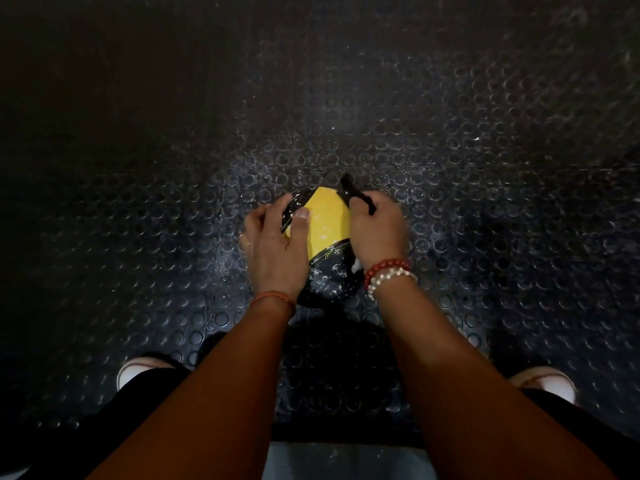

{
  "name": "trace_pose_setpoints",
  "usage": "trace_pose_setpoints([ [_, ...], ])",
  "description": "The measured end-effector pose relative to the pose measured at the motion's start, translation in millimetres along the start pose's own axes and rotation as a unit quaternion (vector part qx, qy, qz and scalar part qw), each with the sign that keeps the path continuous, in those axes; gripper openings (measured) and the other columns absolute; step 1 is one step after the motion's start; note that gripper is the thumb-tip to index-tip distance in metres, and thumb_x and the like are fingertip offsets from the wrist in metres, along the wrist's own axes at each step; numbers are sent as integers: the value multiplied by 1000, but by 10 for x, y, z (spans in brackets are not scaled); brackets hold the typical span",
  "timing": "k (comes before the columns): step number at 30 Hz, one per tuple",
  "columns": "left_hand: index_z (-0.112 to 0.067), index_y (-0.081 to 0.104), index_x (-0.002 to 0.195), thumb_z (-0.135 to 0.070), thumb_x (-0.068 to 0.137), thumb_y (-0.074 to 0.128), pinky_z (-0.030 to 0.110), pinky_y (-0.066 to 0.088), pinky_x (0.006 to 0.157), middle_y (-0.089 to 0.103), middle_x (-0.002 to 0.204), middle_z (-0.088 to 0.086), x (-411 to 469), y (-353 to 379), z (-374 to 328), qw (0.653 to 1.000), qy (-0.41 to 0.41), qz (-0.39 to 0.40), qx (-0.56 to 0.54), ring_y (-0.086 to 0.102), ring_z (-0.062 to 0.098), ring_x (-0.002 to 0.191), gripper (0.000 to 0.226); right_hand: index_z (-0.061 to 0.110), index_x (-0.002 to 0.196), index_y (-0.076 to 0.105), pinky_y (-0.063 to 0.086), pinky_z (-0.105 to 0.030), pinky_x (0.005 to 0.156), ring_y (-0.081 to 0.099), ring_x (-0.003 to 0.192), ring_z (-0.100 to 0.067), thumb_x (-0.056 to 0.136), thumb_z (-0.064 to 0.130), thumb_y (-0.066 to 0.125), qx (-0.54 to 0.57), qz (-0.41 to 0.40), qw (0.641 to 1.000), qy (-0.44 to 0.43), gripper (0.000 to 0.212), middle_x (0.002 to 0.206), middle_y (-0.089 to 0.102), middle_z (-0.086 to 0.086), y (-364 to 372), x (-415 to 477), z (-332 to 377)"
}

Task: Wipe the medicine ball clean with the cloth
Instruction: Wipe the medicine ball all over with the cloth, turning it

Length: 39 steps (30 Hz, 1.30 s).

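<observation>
Medicine ball (329,220) sits on the studded floor (450,150) between your hands. Left hand (273,247) grips its side, thumb on top; right hand (377,230) is closed around the dark cloth (356,197).

Medicine ball (329,220) on floor (450,168), between hands

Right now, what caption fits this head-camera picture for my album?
Left hand steadies the ball while right hand wipes it with a cloth.
</observation>
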<state>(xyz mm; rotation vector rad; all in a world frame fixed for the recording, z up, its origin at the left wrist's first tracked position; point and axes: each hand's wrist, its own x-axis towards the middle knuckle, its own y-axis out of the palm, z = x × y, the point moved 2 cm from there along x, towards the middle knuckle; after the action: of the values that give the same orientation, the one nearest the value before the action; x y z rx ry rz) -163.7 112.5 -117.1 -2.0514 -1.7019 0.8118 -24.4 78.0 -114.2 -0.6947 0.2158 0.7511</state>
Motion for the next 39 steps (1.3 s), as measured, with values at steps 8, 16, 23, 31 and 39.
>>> trace_pose_setpoints([
  [8, -31, 56, 137, -52, 94, 50, 28, 37, 102, 41, 134, 1, -25, -24, 71, 999, 33, 16, -11, 39, 18, 125, 49, 21, 99, 66, 43, -25, 59, 56, 68, -15, 94, 31, 50, -75, 87, 987, -114, 20, 79, 60, 2, 1, 120, 258],
  [16, -31, 57, 136, -40, 99, 55, 9, 30, 91, 39, 136, 0, -12, -53, 88, 998, 41, 42, -21, 39, 12, 126, 38, 10, 108, 63, 41, -19, 49, 60, 74, -11, 96, 28, 48, 68, 114, 971, 199, 26, 96, 65, -6, -188, 170, -77],
  [23, -34, 57, 135, -48, 95, 53, 12, 30, 94, 38, 130, -6, 41, -97, 112, 997, 47, 62, -24, 40, 13, 127, 43, 24, 95, 67, 42, -28, 53, 53, 60, -12, 94, 33, 50, -44, 88, 992, -74, 20, 71, 58, 7, 13, 104, 188],
  [31, -36, 57, 135, -50, 94, 52, 17, 33, 97, 40, 137, -5, 6, -112, 106, 993, 82, 83, -13, 38, 13, 130, 43, 16, 91, 67, 43, -25, 57, 53, 62, -15, 95, 29, 49, -37, 136, 989, 48, 23, 69, 57, 0, -64, 321, 108],
  [39, -44, 61, 128, -42, 95, 40, 45, 32, 109, 48, 138, -14, 66, -201, -9, 995, 62, 39, 70, 41, 8, 122, 39, 15, 98, 66, 48, -25, 59, 60, 70, -17, 95, 27, 50, 69, 85, 981, 160, 20, 95, 65, -8, -76, 125, -5],
])
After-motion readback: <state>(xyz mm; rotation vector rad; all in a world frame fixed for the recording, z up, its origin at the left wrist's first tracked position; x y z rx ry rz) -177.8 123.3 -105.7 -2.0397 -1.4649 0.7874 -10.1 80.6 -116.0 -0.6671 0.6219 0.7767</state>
